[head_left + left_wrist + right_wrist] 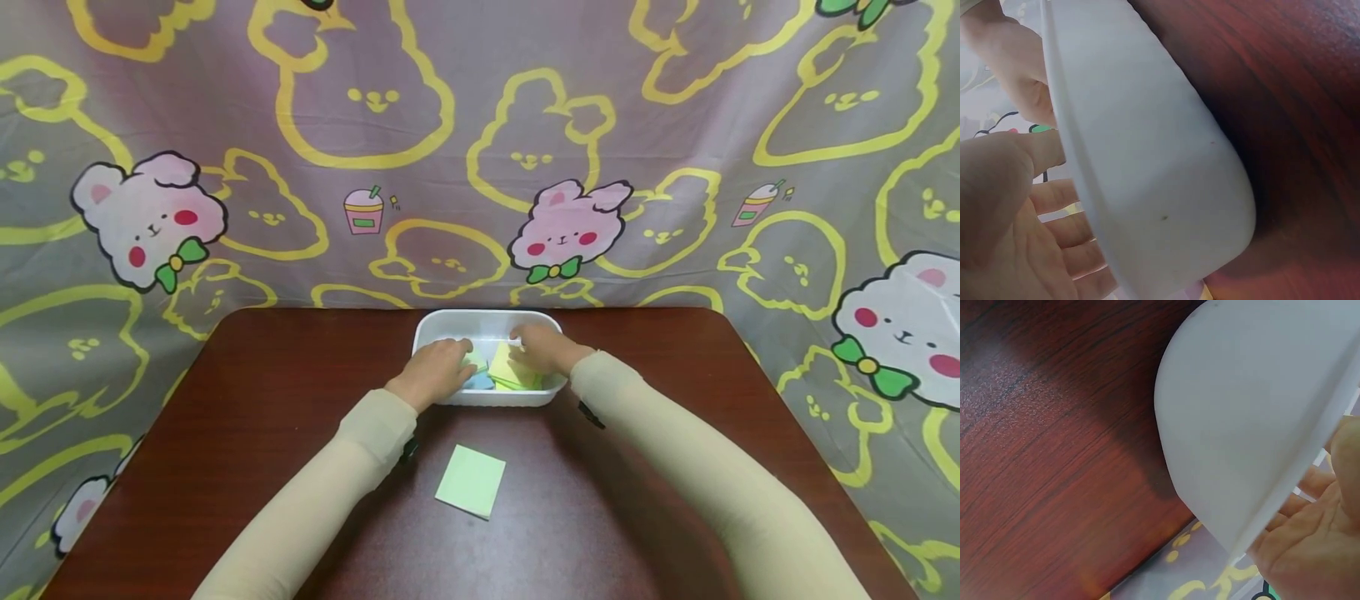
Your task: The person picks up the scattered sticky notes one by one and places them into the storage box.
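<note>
A white plastic tub (495, 398) stands at the back of the table with sticky notes inside. My left hand (435, 371) reaches over its left side, fingers loosely bent near light green sticky notes (476, 358) and blue ones (478, 382). Over the right side comes my right hand (546, 348), its fingers bent above yellow sticky notes (508, 367). In the left wrist view the tub wall (1141, 144) hides the left fingertips. The right fingertips are likewise behind the wall (1241, 412) in the right wrist view. I see nothing clearly held in either hand.
A light green sticky note pad (471, 482) lies on the dark red-brown table (300, 400), in front of the tub and between the forearms. Behind the table's far edge hangs a grey curtain (465, 192) with yellow outlines and cartoon rabbits.
</note>
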The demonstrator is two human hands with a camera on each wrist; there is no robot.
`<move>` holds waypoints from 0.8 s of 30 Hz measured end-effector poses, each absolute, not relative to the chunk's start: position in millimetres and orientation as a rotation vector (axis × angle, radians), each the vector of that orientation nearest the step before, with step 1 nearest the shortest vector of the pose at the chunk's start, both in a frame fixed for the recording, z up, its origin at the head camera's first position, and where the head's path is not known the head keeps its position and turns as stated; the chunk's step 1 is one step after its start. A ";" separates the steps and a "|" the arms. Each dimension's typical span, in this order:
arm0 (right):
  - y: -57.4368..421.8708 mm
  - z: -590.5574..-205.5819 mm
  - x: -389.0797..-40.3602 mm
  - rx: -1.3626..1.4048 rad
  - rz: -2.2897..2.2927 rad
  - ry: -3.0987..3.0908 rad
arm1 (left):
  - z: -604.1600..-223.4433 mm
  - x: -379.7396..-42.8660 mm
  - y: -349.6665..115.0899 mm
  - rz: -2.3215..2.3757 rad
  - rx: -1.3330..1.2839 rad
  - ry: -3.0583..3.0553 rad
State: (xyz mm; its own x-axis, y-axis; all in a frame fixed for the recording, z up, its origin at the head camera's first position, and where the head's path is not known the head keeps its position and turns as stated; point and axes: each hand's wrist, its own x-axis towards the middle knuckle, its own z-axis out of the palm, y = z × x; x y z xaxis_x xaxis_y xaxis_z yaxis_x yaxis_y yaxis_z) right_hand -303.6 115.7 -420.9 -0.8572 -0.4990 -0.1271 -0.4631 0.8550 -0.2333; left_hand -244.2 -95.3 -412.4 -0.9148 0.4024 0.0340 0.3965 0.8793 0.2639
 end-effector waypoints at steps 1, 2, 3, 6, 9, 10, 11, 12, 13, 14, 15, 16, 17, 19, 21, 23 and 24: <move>116.4 -420.4 -303.2 -0.746 -0.303 2.860 | -411.6 -243.7 -95.2 0.421 0.647 3.025; 116.8 -419.6 -302.6 -0.745 -0.319 2.870 | -410.7 -243.3 -95.1 0.422 0.654 3.027; 117.2 -418.3 -301.8 -0.733 -0.347 2.873 | -410.1 -242.9 -95.1 0.419 0.658 3.030; 118.0 -414.4 -298.2 -0.738 -0.406 2.888 | -408.7 -241.2 -95.5 0.428 0.673 3.044; 118.8 -410.6 -293.8 -0.775 -0.435 2.913 | -407.8 -239.4 -96.5 0.433 0.684 3.069; 118.9 -409.7 -292.4 -0.788 -0.437 2.923 | -407.4 -238.7 -96.8 0.439 0.690 3.077; 119.0 -408.9 -291.1 -0.802 -0.444 2.931 | -407.1 -238.1 -97.2 0.438 0.694 3.084; 118.8 -408.1 -289.7 -0.820 -0.450 2.940 | -406.9 -237.7 -97.4 0.435 0.699 3.092; 118.6 -407.3 -288.3 -0.835 -0.458 2.948 | -406.4 -237.1 -97.7 0.432 0.705 3.099; 118.2 -406.7 -286.8 -0.855 -0.463 2.957 | -405.9 -236.5 -97.8 0.426 0.710 3.104; 117.7 -405.8 -285.0 -0.878 -0.469 2.966 | -405.3 -235.8 -97.9 0.421 0.715 3.108; 116.9 -404.7 -283.1 -0.887 -0.479 2.971 | -404.5 -235.1 -98.0 0.420 0.719 3.112; 116.2 -403.5 -281.1 -0.898 -0.489 2.977 | -403.8 -234.3 -98.0 0.416 0.722 3.118; 114.4 -400.9 -276.6 -0.918 -0.501 2.987 | -402.2 -232.7 -97.9 0.410 0.729 3.128; 112.1 -397.5 -271.8 -0.926 -0.515 2.994 | -400.4 -230.7 -97.7 0.410 0.736 3.138; 110.0 -394.4 -267.4 -0.936 -0.528 3.002 | -398.6 -228.8 -97.4 0.411 0.749 3.148; 109.2 -393.2 -265.2 -0.948 -0.532 3.008 | -397.7 -227.7 -97.2 0.414 0.760 3.154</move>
State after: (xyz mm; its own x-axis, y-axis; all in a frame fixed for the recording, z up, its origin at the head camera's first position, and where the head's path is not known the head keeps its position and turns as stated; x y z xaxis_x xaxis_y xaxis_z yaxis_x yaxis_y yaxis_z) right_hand -265.2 109.2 -393.2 -0.8228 -0.5477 0.1514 -0.5665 0.7692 -0.2957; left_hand -227.7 -97.2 -397.7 -0.8843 0.4300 0.1820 0.4624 0.8607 0.2132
